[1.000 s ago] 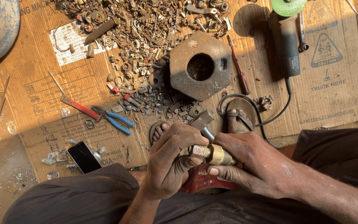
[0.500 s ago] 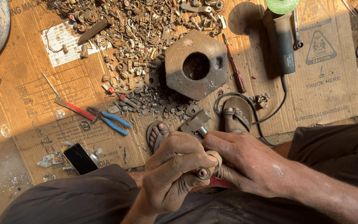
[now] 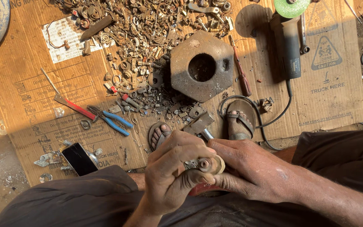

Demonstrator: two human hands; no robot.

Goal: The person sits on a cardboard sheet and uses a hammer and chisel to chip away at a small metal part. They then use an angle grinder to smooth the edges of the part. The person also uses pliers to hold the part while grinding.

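Gripping a small brass-coloured fitting (image 3: 210,164) between both hands, you have it up over your lap, just above your knees. Your left hand (image 3: 177,172) is curled tight around its near end, thumb pressed along the underside, so most of the piece is hidden inside that fist. Your right hand (image 3: 253,172) closes on the far side, fingers wrapped under and steadying the round end that shows between your thumbs. A flat metal blade (image 3: 199,125) pokes out just beyond your knuckles; whether you hold it or it lies on the cardboard (image 3: 30,92) cannot be told.

By the look of it, you are in the middle of working the fitting apart or loosening something from it. The next move seems to call for a firm counter-grip: one hand fixed, the other turning or prying, without letting the piece slip toward your sandalled foot (image 3: 239,122). The blue-handled pliers (image 3: 110,120) lie well out past your left hand if fingers alone will not do.
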